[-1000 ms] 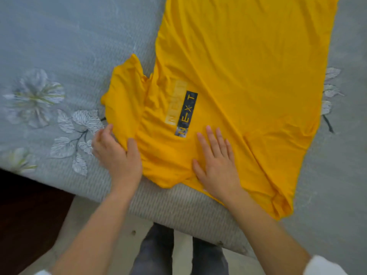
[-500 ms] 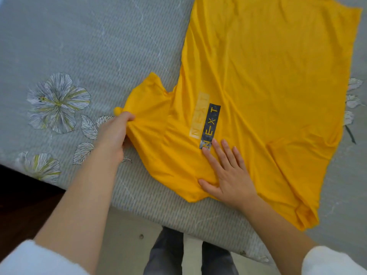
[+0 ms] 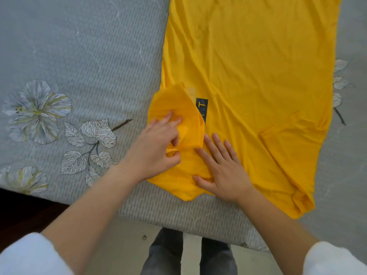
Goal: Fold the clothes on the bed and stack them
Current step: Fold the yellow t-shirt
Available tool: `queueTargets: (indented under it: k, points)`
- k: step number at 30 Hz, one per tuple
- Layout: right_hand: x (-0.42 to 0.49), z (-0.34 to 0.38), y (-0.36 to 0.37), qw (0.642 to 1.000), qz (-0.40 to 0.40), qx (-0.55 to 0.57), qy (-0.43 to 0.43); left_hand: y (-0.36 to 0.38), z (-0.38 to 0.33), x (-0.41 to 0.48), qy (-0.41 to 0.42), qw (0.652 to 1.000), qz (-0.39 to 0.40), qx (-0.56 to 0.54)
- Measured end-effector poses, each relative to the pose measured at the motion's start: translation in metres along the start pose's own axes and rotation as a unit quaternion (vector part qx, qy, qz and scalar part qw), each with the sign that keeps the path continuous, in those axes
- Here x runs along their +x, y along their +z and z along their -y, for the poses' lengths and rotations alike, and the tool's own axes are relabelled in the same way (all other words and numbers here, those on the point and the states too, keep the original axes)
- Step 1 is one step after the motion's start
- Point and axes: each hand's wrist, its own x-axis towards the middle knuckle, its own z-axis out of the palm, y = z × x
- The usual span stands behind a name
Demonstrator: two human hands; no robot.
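Bed [image 3: 79, 46]: grey floral cover, near edge in view. Yellow T-shirt [image 3: 258, 76] spread flat on bed at near edge. Sleeve [image 3: 178, 110], stretched out sideways 0.5 s ago, now folded inward over shirt, half covering printed label [image 3: 202, 108]; first side fold under way. Left hand [image 3: 156, 149] pinches sleeve cloth, fingers narrow. Right hand [image 3: 224, 171] flat, fingers spread, pinning shirt beside label.

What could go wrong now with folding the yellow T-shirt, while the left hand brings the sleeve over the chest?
1. The left hand pinches the sleeve bunched, so the fold may set crooked and creased.
2. The yellow T-shirt lies wrinkled, and its near hem sits close to the bed's edge; a pull toward the person might drag it off.
3. The right hand pins only one spot, so the body may shift.
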Motion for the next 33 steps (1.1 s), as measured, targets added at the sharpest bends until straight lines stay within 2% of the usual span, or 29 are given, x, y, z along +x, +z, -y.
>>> queueTargets:
  k: [2,7,10,14,16,19,21,23,26,30,33]
  points:
    - [-0.004,-0.001,-0.004,1.000,-0.014,0.012,-0.006,0.010,0.008,-0.014,-0.002,0.994,0.083,0.070]
    - [-0.049,-0.019,-0.009,0.997,-0.062,0.029,0.022,0.007,0.009,-0.039,0.072,0.987,0.091,0.107]
    - [-0.091,-0.038,-0.007,0.999,-0.042,0.012,0.014,0.009,0.001,-0.045,0.115,0.969,0.148,0.161]
    - [-0.144,-0.064,-0.003,1.000,-0.001,-0.013,0.009,0.015,-0.008,-0.047,0.140,0.943,0.177,0.245]
    - [-0.154,-0.074,-0.003,0.999,-0.001,-0.017,0.046,0.018,-0.014,-0.040,0.134,0.934,0.185,0.275]
    - [-0.145,-0.081,-0.002,0.989,-0.021,0.012,0.149,0.021,-0.022,-0.028,0.126,0.940,0.169,0.268]
    - [-0.134,-0.082,-0.001,0.974,-0.009,0.051,0.219,0.019,-0.030,-0.022,0.101,0.954,0.145,0.243]
    - [-0.125,-0.085,-0.004,0.964,-0.022,0.067,0.255,0.018,-0.041,-0.018,0.032,0.965,0.126,0.229]
    - [-0.120,-0.090,-0.019,0.953,-0.036,0.086,0.288,0.019,-0.054,-0.013,-0.063,0.955,0.128,0.258]
    - [-0.141,-0.092,-0.031,0.950,0.005,0.161,0.266,0.014,-0.065,-0.019,-0.115,0.953,0.173,0.221]
    - [-0.171,-0.081,-0.031,0.945,0.081,0.207,0.238,0.016,-0.074,-0.042,-0.159,0.933,0.288,0.146]
